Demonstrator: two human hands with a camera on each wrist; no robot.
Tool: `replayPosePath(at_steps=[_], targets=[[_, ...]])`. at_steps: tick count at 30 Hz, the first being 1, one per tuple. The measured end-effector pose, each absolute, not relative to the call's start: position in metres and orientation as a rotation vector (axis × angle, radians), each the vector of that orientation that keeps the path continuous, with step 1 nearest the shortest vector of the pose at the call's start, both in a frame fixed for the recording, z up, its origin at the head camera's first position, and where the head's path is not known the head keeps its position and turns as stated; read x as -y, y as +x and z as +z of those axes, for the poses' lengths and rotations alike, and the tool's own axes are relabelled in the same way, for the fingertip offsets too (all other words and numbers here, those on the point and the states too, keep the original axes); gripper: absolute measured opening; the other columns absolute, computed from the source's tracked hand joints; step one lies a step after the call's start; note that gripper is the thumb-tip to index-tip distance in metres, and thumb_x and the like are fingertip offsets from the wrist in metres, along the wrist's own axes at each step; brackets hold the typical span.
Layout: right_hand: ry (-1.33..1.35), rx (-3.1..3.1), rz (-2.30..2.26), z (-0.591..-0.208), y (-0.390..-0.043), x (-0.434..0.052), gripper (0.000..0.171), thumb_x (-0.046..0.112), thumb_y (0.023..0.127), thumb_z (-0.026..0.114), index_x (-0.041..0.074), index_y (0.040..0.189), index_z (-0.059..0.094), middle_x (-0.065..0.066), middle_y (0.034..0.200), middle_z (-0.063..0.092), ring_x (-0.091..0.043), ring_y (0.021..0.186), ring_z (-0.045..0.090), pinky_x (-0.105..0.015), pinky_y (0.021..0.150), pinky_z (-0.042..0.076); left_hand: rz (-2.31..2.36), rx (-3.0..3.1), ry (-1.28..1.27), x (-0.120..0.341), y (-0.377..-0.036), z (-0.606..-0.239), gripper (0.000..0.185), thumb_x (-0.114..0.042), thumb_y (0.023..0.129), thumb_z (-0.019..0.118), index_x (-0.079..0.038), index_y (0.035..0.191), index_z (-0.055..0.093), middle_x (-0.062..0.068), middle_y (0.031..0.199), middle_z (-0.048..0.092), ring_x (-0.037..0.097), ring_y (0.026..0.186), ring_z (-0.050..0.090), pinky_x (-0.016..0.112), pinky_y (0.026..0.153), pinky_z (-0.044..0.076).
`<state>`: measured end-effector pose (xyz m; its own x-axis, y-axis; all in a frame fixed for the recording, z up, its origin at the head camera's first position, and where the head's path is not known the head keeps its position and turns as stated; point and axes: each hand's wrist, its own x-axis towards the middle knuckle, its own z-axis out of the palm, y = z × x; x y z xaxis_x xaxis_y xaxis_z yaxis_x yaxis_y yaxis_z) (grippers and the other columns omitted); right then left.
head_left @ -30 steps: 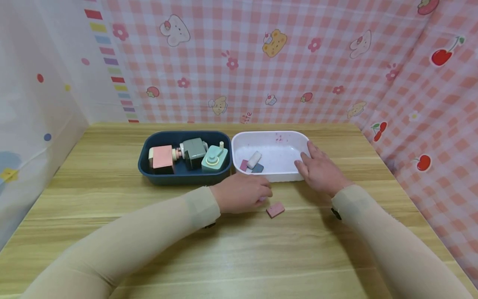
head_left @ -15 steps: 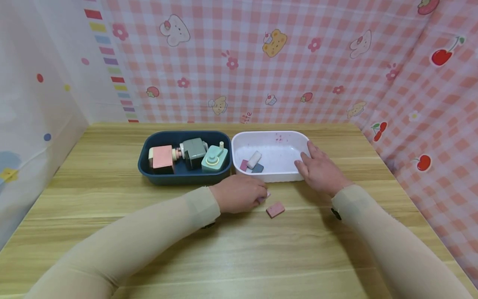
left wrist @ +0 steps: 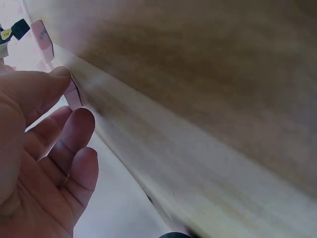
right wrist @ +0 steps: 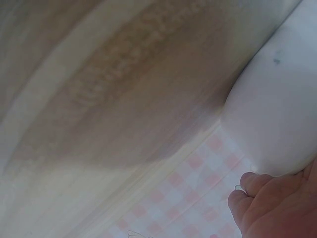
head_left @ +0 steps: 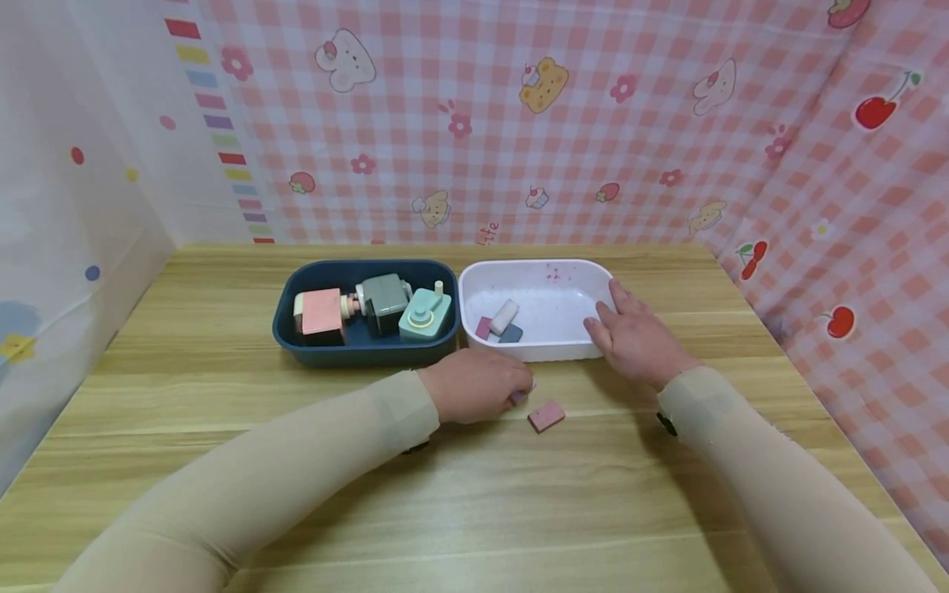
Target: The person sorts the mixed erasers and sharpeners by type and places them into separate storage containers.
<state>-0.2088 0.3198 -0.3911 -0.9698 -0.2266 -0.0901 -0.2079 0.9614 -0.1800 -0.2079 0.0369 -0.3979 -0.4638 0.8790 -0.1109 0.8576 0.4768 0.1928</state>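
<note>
A small lavender block, likely an eraser, is pinched at the fingertips of my left hand, low over the table in front of the white bin. In the left wrist view, thumb and fingers meet around this lavender eraser. Just right of that hand lies a pink eraser, flat on the wood. My right hand holds the right end of the white bin at its rim. Inside the bin's left end lie a white eraser, a blue-grey eraser and a magenta eraser.
Left of the white bin, side by side with it, stands a navy bin. In it are a pink sharpener-like device, a grey-green one and a mint crank sharpener. A checked cloth hangs behind the wooden table.
My left fingers have shifted slightly on the lavender eraser, drawing back a little to the left. The right hand, the bins and the pink eraser have stayed put.
</note>
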Motion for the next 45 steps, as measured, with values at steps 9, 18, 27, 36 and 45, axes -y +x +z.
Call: replayPosePath(at_steps=[9,18,27,36,45], targets=[[-0.339,-3.018,-0.271,-0.3920,-0.2098,-0.3207,0.077,0.053,0.113,0.022,-0.008,0.158,0.036,-0.029,0.174,0.004,-0.047,0.162,0.009,-0.061,0.132,0.013,0.125,-2.521,1.541,-0.0365,-0.2054,-0.3961,0.015,-0.028,0.107,0.063,-0.022,0.117,0.072,-0.006,0.109,0.067,0.012,0.100,0.059,0.030,0.097,0.055],[-0.337,-3.003,-0.264,-0.3910,-0.2098,-0.3207,0.078,0.053,0.113,0.020,-0.008,0.159,0.035,-0.029,0.174,0.002,-0.048,0.162,0.007,-0.060,0.132,0.011,0.126,-2.506,1.545,-0.0371,-0.2040,-0.3928,0.018,-0.028,0.105,0.065,-0.022,0.119,0.075,-0.005,0.113,0.070,0.013,0.102,0.060,0.032,0.102,0.055],[-0.329,-2.998,-0.270,-0.3905,-0.2095,-0.3200,0.078,0.054,0.113,0.020,-0.008,0.159,0.034,-0.029,0.174,0.001,-0.048,0.162,0.006,-0.060,0.132,0.011,0.108,-2.502,1.554,-0.0364,-0.2036,-0.3927,0.019,-0.030,0.106,0.065,-0.024,0.120,0.075,-0.005,0.116,0.071,0.013,0.104,0.061,0.032,0.102,0.055],[-0.334,-3.007,-0.277,-0.3917,-0.2090,-0.3198,0.077,0.052,0.113,0.022,-0.008,0.159,0.035,-0.029,0.174,0.003,-0.048,0.162,0.008,-0.061,0.132,0.012,0.078,-2.503,1.552,-0.0366,-0.2033,-0.3929,0.020,-0.030,0.106,0.064,-0.026,0.122,0.075,-0.004,0.118,0.071,0.013,0.106,0.062,0.034,0.103,0.055],[-0.341,-3.010,-0.270,-0.3921,-0.2092,-0.3197,0.075,0.050,0.114,0.021,-0.009,0.158,0.034,-0.030,0.174,0.002,-0.048,0.162,0.007,-0.060,0.132,0.012,0.074,-2.499,1.566,-0.0333,-0.2044,-0.3942,0.021,-0.031,0.105,0.065,-0.028,0.123,0.076,-0.003,0.117,0.070,0.013,0.105,0.062,0.034,0.101,0.056]])
